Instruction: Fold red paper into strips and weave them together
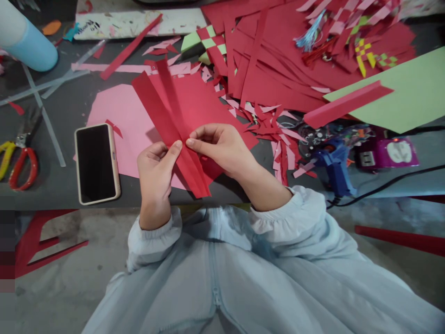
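Note:
Both hands are closed on red paper strips (pixel 156 111) above the table's near edge. My left hand (pixel 158 169) pinches them between thumb and fingers near their middle. Just to the right, my right hand (pixel 222 146) pinches the strips too, its thumb tip close to my left thumb. The strips fan apart at their far ends and come together at the fingers. Beneath them lie a red paper sheet (pixel 212 99) and a pink paper sheet (pixel 118 104). Whether the strips are joined where my fingers cover them, I cannot tell.
A phone (pixel 97 164), scissors (pixel 22 153) and clear glue sticks (pixel 48 125) lie at left. To the right are a blue glue gun (pixel 333 167), its black cord (pixel 385 183) and a purple box (pixel 391 153). Paper scraps (pixel 281 139) and green paper (pixel 406 93) lie beyond.

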### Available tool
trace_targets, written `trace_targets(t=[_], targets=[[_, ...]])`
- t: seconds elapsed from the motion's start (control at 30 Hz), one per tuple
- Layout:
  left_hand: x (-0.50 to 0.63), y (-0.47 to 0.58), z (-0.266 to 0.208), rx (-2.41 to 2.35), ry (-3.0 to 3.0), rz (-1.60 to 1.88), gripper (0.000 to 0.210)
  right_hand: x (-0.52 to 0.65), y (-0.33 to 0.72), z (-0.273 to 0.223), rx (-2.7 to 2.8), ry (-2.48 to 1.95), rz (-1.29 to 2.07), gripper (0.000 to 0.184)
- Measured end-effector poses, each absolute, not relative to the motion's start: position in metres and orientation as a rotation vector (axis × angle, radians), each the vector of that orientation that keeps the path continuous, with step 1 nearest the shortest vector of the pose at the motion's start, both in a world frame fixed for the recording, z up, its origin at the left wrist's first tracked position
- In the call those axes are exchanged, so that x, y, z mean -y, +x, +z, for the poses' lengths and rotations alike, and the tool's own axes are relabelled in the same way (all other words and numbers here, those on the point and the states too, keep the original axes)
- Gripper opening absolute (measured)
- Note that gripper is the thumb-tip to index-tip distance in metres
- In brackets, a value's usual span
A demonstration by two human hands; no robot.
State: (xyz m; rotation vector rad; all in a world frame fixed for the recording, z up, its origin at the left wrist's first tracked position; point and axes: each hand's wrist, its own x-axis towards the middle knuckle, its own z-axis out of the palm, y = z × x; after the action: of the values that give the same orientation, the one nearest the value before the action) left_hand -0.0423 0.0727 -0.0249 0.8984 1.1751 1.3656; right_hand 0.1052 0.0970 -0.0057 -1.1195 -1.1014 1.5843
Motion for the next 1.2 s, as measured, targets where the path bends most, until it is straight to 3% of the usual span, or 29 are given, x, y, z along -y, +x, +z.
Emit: trace_targets(t=[0.37,0.63,1.2], targets=[[-0.0722,-0.0422,-0.0251,-1.193,0.878,1.303,0.029,-0.0973,0.1066,-0.0082,1.061,-1.127,1.584,0.037],[-0.0714,-0.0413,-0.0215,-1.153,0.889,1.355,0.02,-0.0948,0.1025,-0.0089,0.974,-1.077,1.601,0.034],[-0.0722,-0.0416,-0.0213,-1.163,0.885,1.344,0.023,-0.0937,0.1016,-0.0098,0.883,-1.063,1.615,0.039]])
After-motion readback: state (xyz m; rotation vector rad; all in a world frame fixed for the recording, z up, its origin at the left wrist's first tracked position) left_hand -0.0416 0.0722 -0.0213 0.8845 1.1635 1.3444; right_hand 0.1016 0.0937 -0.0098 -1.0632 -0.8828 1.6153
